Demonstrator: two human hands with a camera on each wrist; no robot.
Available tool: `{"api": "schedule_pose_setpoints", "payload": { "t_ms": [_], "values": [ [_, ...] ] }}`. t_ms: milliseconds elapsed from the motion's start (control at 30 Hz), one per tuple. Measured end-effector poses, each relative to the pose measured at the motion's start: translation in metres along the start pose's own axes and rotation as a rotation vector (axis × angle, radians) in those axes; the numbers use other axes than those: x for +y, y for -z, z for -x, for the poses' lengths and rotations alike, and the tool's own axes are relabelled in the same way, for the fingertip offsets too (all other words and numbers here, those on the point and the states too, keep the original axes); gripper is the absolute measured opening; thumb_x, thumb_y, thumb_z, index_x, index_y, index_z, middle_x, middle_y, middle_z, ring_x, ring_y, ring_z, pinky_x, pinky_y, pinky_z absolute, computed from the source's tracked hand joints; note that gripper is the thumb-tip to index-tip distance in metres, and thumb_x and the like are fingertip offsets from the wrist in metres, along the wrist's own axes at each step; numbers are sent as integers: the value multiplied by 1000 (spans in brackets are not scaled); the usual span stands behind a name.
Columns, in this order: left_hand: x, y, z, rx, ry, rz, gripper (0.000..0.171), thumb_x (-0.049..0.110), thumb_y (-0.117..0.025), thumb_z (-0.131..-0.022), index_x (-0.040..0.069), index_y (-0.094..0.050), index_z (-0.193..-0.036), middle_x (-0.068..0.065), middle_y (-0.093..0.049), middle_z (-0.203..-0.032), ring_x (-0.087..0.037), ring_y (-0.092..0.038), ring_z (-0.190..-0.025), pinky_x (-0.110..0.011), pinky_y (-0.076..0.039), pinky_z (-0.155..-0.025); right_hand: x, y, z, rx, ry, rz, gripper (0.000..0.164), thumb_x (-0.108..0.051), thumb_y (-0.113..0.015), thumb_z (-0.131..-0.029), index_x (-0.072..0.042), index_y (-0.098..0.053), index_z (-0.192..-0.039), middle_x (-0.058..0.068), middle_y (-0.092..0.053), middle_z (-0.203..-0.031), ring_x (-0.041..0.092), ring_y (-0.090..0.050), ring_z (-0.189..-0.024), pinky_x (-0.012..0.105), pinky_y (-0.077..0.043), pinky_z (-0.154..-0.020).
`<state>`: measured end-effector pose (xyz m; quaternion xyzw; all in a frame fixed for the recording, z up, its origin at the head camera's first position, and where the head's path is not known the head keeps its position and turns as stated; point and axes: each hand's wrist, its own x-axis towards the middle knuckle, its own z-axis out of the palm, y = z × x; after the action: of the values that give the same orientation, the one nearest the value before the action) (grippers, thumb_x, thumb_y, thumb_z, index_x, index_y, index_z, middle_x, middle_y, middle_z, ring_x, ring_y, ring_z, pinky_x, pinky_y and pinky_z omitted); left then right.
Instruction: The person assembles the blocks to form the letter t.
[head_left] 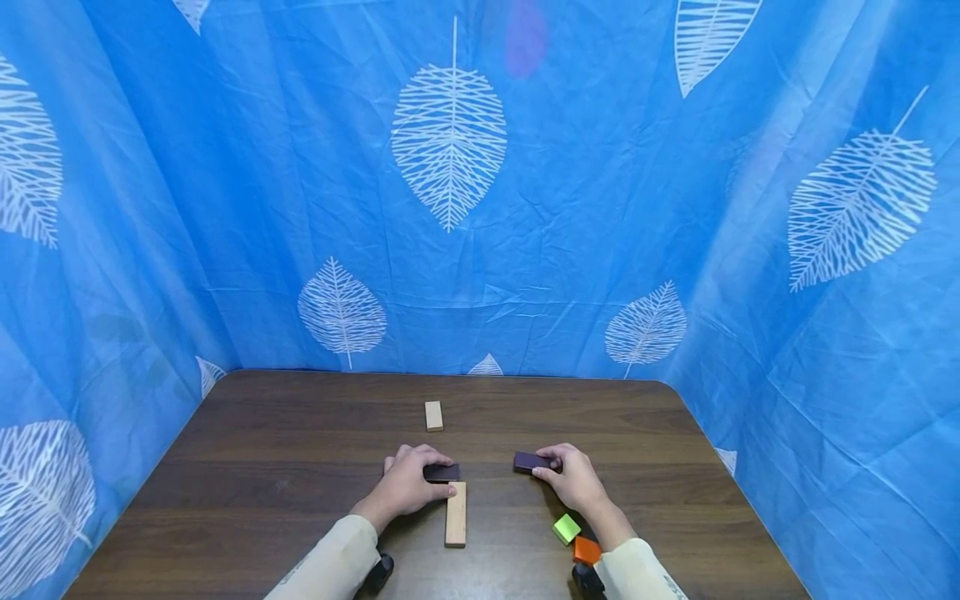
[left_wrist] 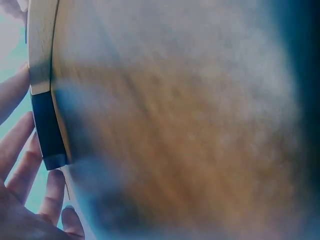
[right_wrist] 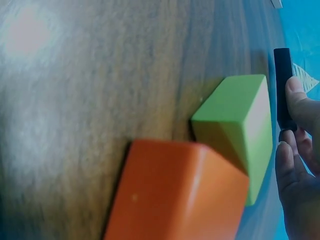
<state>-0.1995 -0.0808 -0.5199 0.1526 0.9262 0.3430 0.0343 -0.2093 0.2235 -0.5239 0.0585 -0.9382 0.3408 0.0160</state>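
My left hand (head_left: 408,482) holds a dark rectangular wooden block (head_left: 442,473), fingers along its far side and thumb on the near side. That thumb also touches the end of a long pale wooden block (head_left: 455,517), which meets the dark block at a corner. In the left wrist view, the fingers (left_wrist: 22,172) lie along the dark block (left_wrist: 47,125), beside the pale block (left_wrist: 41,47). To the right, my right hand (head_left: 576,479) pinches a dark purple block (head_left: 528,462) between thumb and fingers. Whether this block touches the table I cannot tell.
A green block (head_left: 566,528) and an orange block (head_left: 587,550) lie close together beneath the right forearm. Farther back stands a small pale block (head_left: 433,416). The brown wooden table (head_left: 300,433) ends at a blue leaf-patterned curtain (head_left: 525,250).
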Motion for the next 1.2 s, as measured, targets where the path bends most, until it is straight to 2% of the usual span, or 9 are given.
{"api": "schedule_pose_setpoints", "payload": {
  "t_ms": [167, 533, 1200],
  "values": [
    [-1, 0, 0, 3, 16, -2, 40, 38, -86, -80, 23, -75, -116, 6, -66, -113, -26, -50, -110, -56, -32, -89, -4, 0, -1, -1, 12, -7, 26, -17, -80, -88, -8, -74, -112, 8, -65, -110, 20, -56, -88, 44, -50, -83],
    [-1, -2, -1, -5, 34, -1, 41, 38, -86, -80, 23, -75, -116, 5, -66, -115, -27, -50, -110, -57, -32, -90, -16, -9, -4, 6, 107, -15, 23, -16, -81, -86, -7, -75, -107, 4, -65, -102, 15, -56, -84, 37, -48, -77],
    [-1, 0, -1, -6, 32, -11, 42, 40, -86, -80, 22, -75, -116, 4, -66, -116, -26, -50, -110, -58, -31, -91, -38, -36, -4, -46, 197, -28, 22, -17, -79, -88, -6, -75, -107, 3, -65, -104, 13, -57, -86, 33, -49, -76]
  ]
}}
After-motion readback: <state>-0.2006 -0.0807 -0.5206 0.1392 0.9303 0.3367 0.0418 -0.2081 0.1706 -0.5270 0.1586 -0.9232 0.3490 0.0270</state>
